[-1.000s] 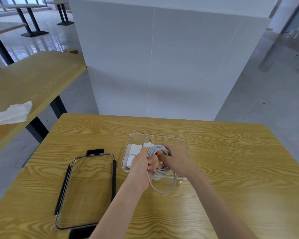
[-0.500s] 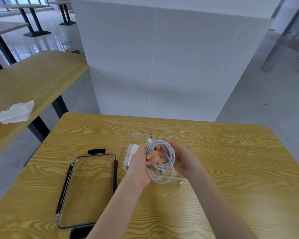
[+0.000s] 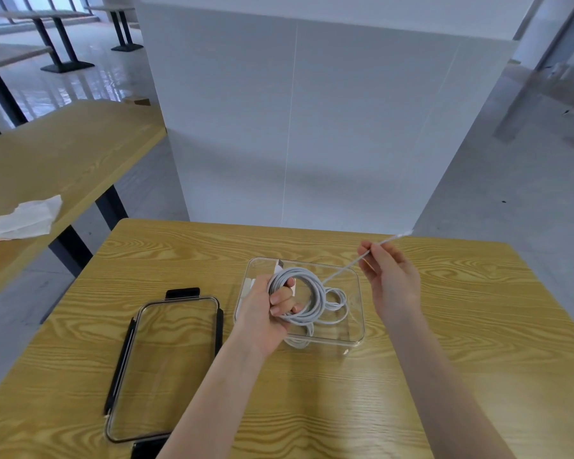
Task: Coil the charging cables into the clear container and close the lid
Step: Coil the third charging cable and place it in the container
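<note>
With most of the white charging cable (image 3: 299, 294) wound but not yet laid down, the left hand (image 3: 265, 313) grips the coil over the clear plastic container (image 3: 357, 336), the right hand (image 3: 390, 276) pinches its taut free end, and the clear black-clipped lid (image 3: 146, 385) lies off beside it.

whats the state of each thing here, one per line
clear container: open, no lid on it, upright on the table
lid: off, lying flat on the table left of the container
white cable: mostly coiled, held above the container, free end pulled out straight
second cable: loosely coiled inside the container
left hand: grips the coil
right hand: pinches the cable's free end
</note>
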Available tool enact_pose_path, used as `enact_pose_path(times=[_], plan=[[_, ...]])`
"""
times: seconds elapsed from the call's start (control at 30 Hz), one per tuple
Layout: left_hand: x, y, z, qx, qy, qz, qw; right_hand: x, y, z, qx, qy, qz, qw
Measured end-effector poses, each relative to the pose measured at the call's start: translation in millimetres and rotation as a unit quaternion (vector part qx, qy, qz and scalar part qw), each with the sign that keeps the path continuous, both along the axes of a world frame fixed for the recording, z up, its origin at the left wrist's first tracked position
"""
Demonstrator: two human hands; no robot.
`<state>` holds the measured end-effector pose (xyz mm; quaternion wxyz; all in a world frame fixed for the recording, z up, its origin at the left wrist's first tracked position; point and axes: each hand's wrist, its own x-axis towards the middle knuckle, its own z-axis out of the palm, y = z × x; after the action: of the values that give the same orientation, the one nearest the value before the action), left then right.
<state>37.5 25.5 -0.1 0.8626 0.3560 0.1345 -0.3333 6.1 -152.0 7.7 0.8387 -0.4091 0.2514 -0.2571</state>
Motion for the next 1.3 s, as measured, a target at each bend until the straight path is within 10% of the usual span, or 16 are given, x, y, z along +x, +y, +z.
enact_pose_path(times=[0.1, 0.37, 0.7, 0.9, 1.3], plan=[[5.8, 3.8, -2.1, 0.038, -0.011, 0.040, 0.998, -12.1, 4.5, 13.0, -0.213, 0.021, 0.069, 0.974], [8.8, 1.4, -0.4, 0.040, -0.031, 0.076, 0.996, -20.6, 29.7, 10.8, -0.664, 0.121, 0.218, 0.705], [7.2, -3.2, -8.9, 0.118, -0.053, 0.132, 0.983, -15.0, 41.4, 14.3, -0.692, 0.177, 0.148, 0.684], [-2.2, -15.5, -11.4, 0.225, -0.129, 0.059, 0.964, -7.6, 66.3, 4.8, -0.761, 0.186, 0.150, 0.603], [-4.5, -14.0, -9.0, 0.181, -0.134, 0.023, 0.974, -6.8, 66.3, -15.9, -0.717, 0.135, -0.064, 0.680]])
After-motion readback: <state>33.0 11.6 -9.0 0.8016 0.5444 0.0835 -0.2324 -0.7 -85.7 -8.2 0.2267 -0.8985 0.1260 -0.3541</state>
